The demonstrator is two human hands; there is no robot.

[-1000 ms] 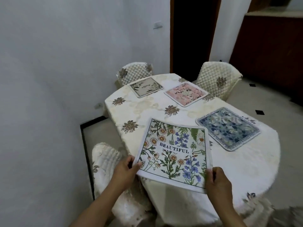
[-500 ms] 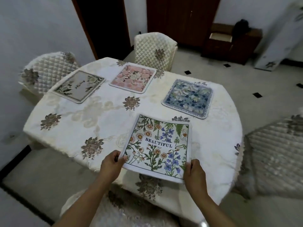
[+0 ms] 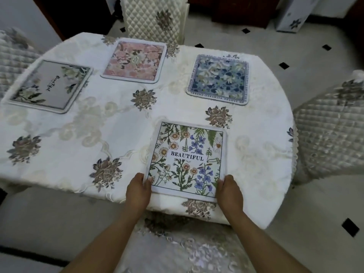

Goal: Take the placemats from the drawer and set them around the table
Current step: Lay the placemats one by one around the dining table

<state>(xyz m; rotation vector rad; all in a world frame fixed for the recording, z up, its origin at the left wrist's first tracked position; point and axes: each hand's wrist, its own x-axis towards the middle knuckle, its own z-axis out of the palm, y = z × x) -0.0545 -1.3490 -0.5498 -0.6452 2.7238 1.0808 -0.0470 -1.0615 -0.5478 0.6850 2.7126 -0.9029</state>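
A white placemat printed with wildflowers and the word BEAUTIFUL [image 3: 187,160] lies flat at the near edge of the table [image 3: 78,138], which wears a white floral cloth. My left hand [image 3: 138,191] grips its near left corner and my right hand [image 3: 229,191] grips its near right corner. Three more placemats lie farther back: a grey one [image 3: 49,85] at the left, a pink one [image 3: 135,62] in the middle, a blue one [image 3: 218,78] at the right.
Quilted cream chairs stand around the table: one at the far side [image 3: 155,18], one at the right [image 3: 331,133], one at the far left [image 3: 13,54], and one right below my arms [image 3: 177,249]. Beyond lies tiled floor with dark furniture.
I have moved around to the table's near side, and the wildflower placemat has come down from held over the edge to lying flat on the cloth, both hands still on its corners.
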